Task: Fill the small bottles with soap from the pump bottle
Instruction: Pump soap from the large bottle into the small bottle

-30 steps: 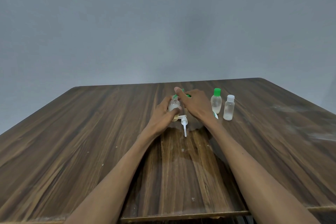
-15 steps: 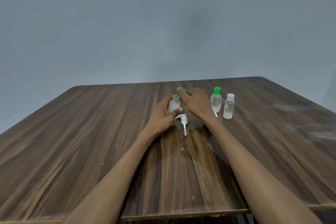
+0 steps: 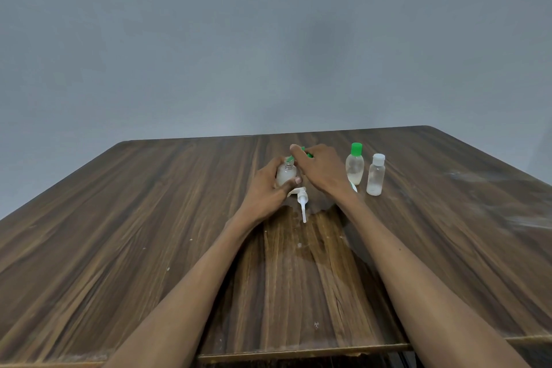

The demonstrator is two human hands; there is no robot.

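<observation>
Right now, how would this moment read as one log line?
left hand: holds small open bottle | right hand: holds green cap | two capped bottles standing aside

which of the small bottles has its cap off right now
The small bottle gripped in the left hand: its threaded neck is bare. The green-capped bottle and white-capped bottle stand closed.

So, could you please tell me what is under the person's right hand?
A bit of green cap shows between the fingers of the right hand, near the neck of the small bottle that the left hand holds. The hand covers the rest, so how it sits cannot be seen.
</observation>
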